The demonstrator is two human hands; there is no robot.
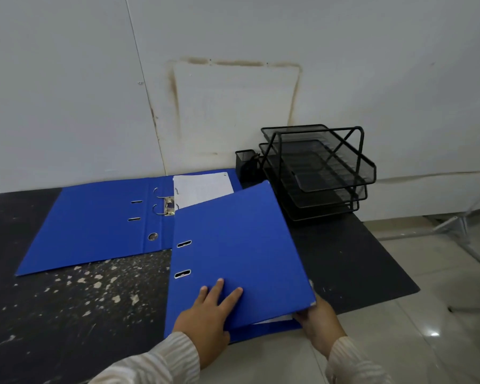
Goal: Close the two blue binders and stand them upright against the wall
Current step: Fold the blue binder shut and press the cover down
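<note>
Two blue binders lie on a dark, speckled table (67, 306). The far binder (94, 223) is spread open flat near the wall (67, 92), its metal rings (165, 207) showing and white paper (203, 188) on its right half. The near binder (239, 253) overlaps it, with its front cover nearly down on the pages. My left hand (208, 311) rests flat on that cover with fingers spread. My right hand (316, 320) grips the cover's near right corner, where a gap shows white pages inside.
A black mesh three-tier letter tray (316, 173) stands at the back right against the wall, with a black mesh pen cup (245, 164) beside it. The table's right edge drops to a pale tiled floor (427, 314), where a metal stand leg (466, 239) lies.
</note>
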